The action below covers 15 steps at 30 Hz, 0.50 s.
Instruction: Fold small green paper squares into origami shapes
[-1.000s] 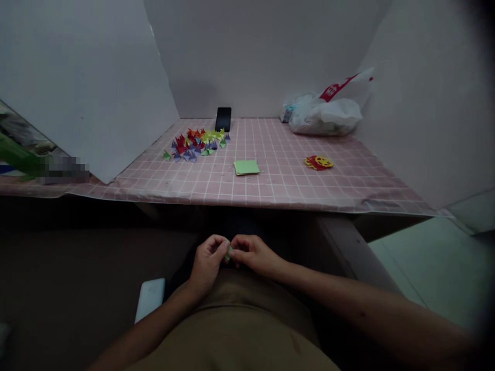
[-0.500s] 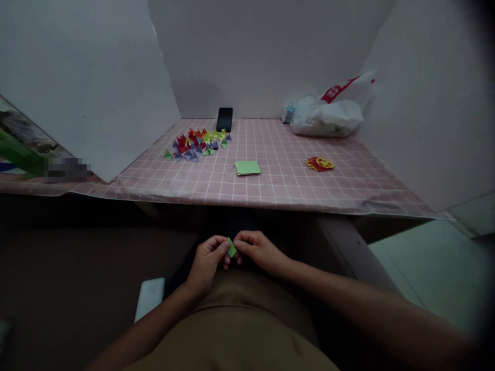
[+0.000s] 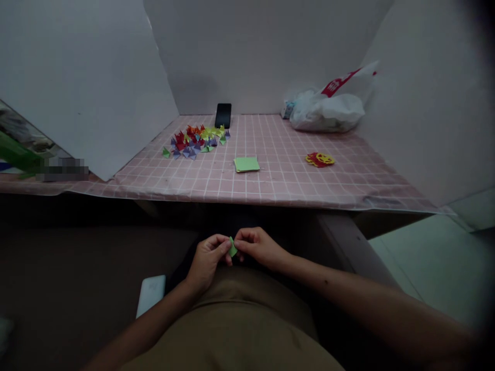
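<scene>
Your left hand pinches a small folded green paper between thumb and fingers, and your right hand nips its right edge. You have it above your lap, with the front edge of the pink checked tablecloth lying between your hands and the stack of green sheets. Colourful origami cranes crowd to that stack's left; red-and-yellow cut-outs lie well to its right. Behind the cranes sits a black smartphone; farther right slumps a white plastic bag. At your left, a white panel partly hides a green object. A flat white device lies beside your left forearm.
</scene>
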Tool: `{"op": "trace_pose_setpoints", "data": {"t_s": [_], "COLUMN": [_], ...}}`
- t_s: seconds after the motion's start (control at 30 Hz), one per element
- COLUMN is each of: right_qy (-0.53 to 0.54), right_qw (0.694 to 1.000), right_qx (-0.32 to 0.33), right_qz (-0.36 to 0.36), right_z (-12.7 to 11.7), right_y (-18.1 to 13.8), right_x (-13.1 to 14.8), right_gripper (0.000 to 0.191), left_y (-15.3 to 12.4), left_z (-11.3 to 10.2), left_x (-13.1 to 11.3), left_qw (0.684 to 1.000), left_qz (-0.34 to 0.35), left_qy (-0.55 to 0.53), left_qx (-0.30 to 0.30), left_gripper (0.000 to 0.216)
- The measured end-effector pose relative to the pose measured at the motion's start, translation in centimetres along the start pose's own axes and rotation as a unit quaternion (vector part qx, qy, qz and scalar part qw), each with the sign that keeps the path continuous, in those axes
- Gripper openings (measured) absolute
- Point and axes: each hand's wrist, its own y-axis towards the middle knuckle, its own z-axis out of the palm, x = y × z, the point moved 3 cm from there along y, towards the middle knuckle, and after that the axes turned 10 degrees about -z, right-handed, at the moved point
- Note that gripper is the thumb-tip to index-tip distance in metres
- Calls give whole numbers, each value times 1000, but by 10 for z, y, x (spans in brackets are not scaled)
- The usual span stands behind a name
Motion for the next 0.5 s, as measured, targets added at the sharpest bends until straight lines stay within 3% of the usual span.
{"op": "trace_pose_setpoints", "data": {"t_s": [0.3, 0.5], "right_qy": [-242, -208], "right_qw": [965, 974], "right_qx": [-29, -18], "right_qz": [-94, -83], "right_z": [2, 4], "right_y": [-3, -3], "right_x": [7, 1], "right_gripper": [17, 15], "left_y": [-1, -3], "left_z": [-1, 1], "left_x": [0, -4], "left_qw": [999, 999], "left_qz": [18, 33], "left_qy": [40, 40], "left_qx": [-15, -6], "left_gripper": [18, 18]}}
